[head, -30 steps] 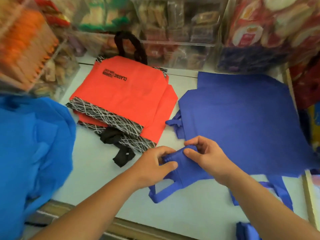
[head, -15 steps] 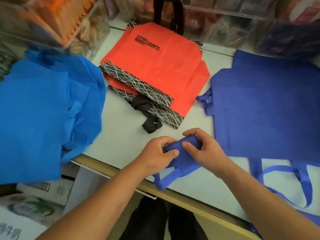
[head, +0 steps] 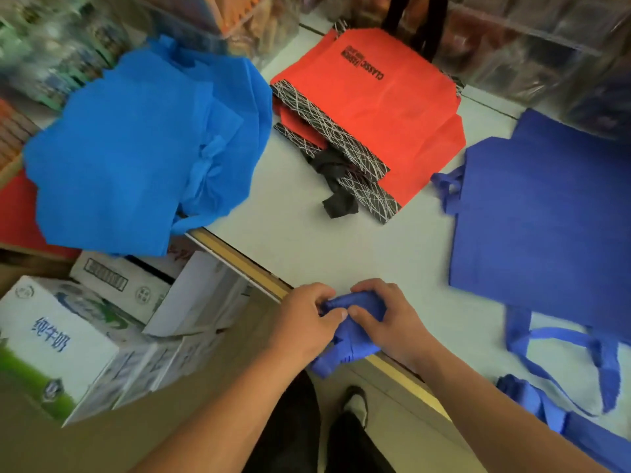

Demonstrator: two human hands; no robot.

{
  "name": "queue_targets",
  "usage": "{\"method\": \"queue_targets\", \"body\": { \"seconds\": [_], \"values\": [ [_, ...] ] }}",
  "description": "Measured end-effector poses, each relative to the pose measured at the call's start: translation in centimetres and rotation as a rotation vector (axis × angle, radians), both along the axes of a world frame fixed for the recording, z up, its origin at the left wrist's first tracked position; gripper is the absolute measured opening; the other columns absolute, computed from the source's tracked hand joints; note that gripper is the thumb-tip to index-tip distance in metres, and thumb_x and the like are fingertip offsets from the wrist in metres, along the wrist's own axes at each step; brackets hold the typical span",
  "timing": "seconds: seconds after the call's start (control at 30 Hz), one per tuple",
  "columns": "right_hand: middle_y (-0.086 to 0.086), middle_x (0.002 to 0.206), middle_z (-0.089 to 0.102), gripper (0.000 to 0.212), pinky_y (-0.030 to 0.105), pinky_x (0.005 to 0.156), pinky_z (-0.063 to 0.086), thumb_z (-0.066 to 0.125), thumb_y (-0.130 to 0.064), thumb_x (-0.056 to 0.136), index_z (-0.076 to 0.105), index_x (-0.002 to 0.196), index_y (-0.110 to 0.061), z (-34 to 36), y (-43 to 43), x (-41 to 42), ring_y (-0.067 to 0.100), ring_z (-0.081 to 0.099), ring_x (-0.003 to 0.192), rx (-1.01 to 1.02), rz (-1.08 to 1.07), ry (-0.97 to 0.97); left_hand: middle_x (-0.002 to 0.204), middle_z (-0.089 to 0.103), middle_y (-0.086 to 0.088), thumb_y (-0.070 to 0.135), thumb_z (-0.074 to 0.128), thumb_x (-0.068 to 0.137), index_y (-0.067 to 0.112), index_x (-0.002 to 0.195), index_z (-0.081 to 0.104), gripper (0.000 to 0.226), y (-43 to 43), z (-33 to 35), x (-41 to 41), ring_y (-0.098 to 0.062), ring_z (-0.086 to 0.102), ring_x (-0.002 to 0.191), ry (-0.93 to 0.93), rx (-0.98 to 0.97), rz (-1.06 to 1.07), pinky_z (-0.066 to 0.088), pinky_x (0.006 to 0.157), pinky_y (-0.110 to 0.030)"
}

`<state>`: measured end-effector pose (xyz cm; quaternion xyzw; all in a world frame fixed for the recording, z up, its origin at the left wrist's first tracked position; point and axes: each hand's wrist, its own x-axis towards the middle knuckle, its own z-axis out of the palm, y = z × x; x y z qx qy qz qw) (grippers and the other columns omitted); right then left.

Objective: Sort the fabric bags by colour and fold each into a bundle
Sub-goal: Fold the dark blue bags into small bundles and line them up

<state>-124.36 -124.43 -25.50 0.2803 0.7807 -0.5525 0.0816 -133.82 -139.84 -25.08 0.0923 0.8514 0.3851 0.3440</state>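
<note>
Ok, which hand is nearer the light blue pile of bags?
Left. The left hand grips the dark blue bundle on its side facing the light blue pile; the right hand grips the bundle's other side, farther from that pile.

Soft even light, blurred warped edges

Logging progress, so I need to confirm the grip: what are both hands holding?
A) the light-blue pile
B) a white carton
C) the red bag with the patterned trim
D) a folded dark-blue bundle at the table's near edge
D: the left hand and right hand both grip the dark-blue bundle at the near edge of the table, while the red bags lie untouched farther back.
</note>
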Motion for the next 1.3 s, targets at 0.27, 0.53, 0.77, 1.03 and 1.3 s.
{"method": "queue_targets", "body": {
  "seconds": [0.27,0.53,0.77,1.03,1.3],
  "values": [
    [-0.011,0.085,0.067,0.025,0.019,0.062,0.049,0.073,-0.002,0.085,0.064,0.092,-0.024,4.9,0.6,-0.8,0.003,0.059,0.073,-0.078,-0.033,0.006,0.126,0.062,0.014,0.076,0.065,0.079,0.037,0.12,0.063,0.056,-5.4,4.0,2.0,0.001,0.059,0.107,-0.003,-0.026,-0.111,0.053,0.095,-0.029],
    [-0.001,0.092,0.069,0.028,0.026,0.068,0.043,0.069,0.002,0.088,0.066,0.098,-0.024,18.0,1.0,-2.6,0.012,0.057,0.08,-0.119,0.222,0.035,0.108,0.073,0.013,0.026,0.072,0.093,0.036,0.125,0.064,0.035,-1.7,14.6,-1.2,-0.007,0.07,0.097,-0.03,0.256,-0.301,0.061,0.084,-0.033],
    [-0.009,0.067,0.058,0.024,0.018,0.053,0.038,0.084,-0.036,0.084,0.072,0.095,-0.018,25.4,0.9,-3.0,0.007,0.048,0.058,0.059,0.056,0.09,0.092,0.075,0.002,0.016,0.071,0.094,0.025,0.112,0.072,0.02,-1.0,21.5,-3.5,-0.012,0.069,0.082,0.089,0.454,-0.266,0.061,0.076,-0.035],
    [0.011,0.092,0.079,0.03,0.041,0.078,0.06,0.083,-0.038,0.085,0.078,0.094,-0.011,29.1,3.3,-3.2,0.021,0.073,0.079,-0.029,-0.444,0.051,0.14,0.04,0.037,0.086,0.059,0.075,0.033,0.156,0.026,0.103,0.6,26.2,-5.5,0.01,0.035,0.129,0.66,0.208,-0.749,0.028,0.12,-0.031],
    [0.013,0.106,0.079,0.046,0.043,0.09,0.061,0.08,-0.039,0.085,0.075,0.114,-0.003,31.0,8.2,-1.7,0.03,0.077,0.098,-0.378,-0.52,0.016,0.131,0.068,-0.001,0.068,0.044,0.1,0.013,0.149,0.05,0.074,6.4,24.9,-5.3,-0.015,0.056,0.123,0.928,0.494,-0.781,0.029,0.123,-0.042]
  ]
}}
